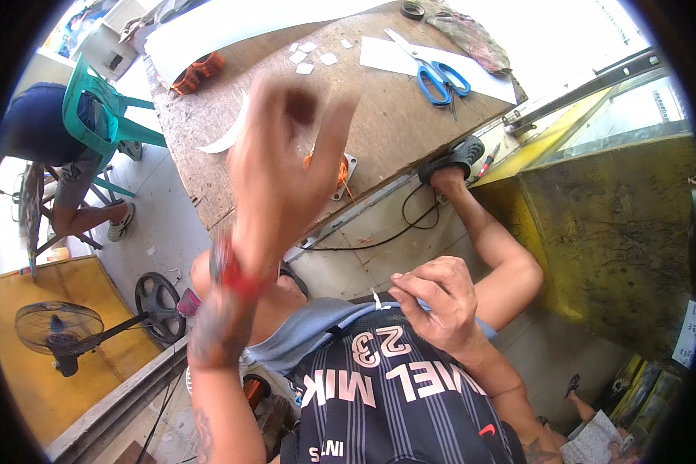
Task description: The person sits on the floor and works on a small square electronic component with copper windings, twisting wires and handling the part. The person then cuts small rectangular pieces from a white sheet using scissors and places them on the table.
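Observation:
My left hand [282,166], wearing a red wristband, is raised over the near part of the wooden table [348,93]. It is smeared by motion, but its thumb and fingers stand apart and nothing shows between them. Partly hidden behind it is a metal-framed piece with orange wire [343,178] near the table's edge. A curved white paper strip [224,139] lies beside this hand. Lower, in front of my lap, my right hand [445,301] has thumb and forefinger pinched together; anything between them is too small to make out. A white cord end [377,300] shows just left of these fingertips.
Blue-handled scissors [435,81] lie on a white paper sheet [479,76]. Several small white squares [305,68], copper wire coils [197,73] and a tape roll [412,11] are on the table. At left are a fan [60,329] and a person on a green chair [93,116].

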A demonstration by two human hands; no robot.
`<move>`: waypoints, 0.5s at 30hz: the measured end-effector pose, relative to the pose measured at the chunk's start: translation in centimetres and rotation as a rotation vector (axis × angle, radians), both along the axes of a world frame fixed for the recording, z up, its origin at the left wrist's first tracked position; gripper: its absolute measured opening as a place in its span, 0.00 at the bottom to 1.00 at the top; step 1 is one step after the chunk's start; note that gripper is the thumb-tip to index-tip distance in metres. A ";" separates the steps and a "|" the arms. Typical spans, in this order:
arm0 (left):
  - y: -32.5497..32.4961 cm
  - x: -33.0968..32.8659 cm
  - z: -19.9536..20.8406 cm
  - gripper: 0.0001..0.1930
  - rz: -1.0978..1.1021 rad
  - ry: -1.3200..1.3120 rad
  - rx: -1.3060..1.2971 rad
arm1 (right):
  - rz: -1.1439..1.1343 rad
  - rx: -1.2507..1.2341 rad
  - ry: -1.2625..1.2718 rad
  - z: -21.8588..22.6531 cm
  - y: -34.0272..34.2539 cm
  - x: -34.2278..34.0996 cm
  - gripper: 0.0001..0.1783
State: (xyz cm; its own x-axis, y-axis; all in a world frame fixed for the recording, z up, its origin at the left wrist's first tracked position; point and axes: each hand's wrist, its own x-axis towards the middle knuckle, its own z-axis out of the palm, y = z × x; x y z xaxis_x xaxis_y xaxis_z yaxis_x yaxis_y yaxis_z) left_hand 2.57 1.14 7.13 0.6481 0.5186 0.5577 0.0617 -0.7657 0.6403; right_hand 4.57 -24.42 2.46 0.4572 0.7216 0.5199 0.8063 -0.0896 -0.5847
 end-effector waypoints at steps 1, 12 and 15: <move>-2.3 -3.9 0.4 0.15 0.062 0.195 -0.243 | 0.035 -0.009 0.005 -0.2 0.3 -0.1 0.17; -7.4 -12.5 -3.9 0.14 -0.135 0.330 -1.165 | 0.232 0.050 1.235 -1.4 5.2 0.9 0.27; -7.9 -13.2 -3.9 0.15 -0.155 0.420 -1.110 | 0.348 0.021 1.919 -1.1 7.4 2.6 0.31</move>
